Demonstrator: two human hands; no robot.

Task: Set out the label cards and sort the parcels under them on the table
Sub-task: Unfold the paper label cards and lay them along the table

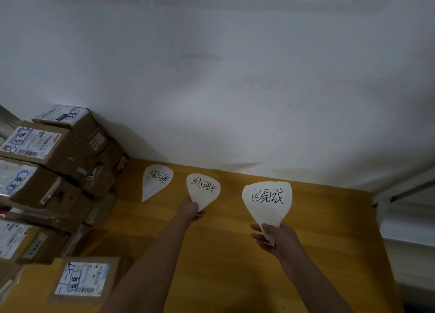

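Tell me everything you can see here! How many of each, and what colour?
Label cards: three, white with black handwriting; the left card lies on the table by the boxes, and the middle card and right card are each held by their lower tip.
Parcels: too jumbled to count, brown cardboard with white labels, stacked at the table's left; a single parcel sits apart at the near left.
Table: one, yellow-brown wood, under everything.
Wall: one, grey-white, behind the table.
Left grip: one, the person's left hand, pinches the middle card.
Right grip: one, the person's right hand, holds the right card.
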